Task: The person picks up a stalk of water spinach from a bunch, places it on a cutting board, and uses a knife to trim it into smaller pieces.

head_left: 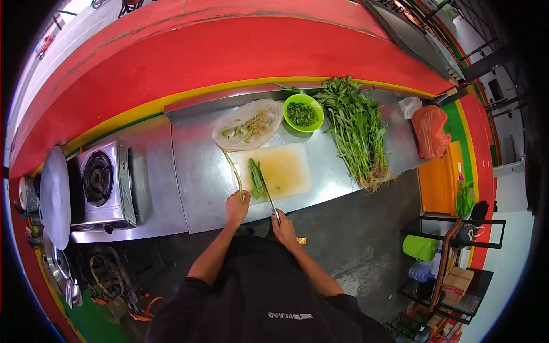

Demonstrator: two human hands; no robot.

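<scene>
My left hand (238, 207) is closed round the lower end of a long green stem (235, 171), left of the white cutting board (297, 171). Its upper end points toward a clear plastic bag (266, 108) holding stalk scraps. In my right hand (282, 225) is the handle of a knife (267, 188), whose blade lies over the board beside cut green leaves (256, 177). Behind the board stands a green bowl (320, 118) with chopped greens (301, 114). To its right lies a large bunch of leafy stems with roots (357, 131).
A gas stove (103, 183) stands on the steel counter (206, 194) at the left, beside a large round metal lid (55, 197). An orange-red plastic bag (430, 132) sits at the right end. A shelf rack (449, 257) is at the lower right.
</scene>
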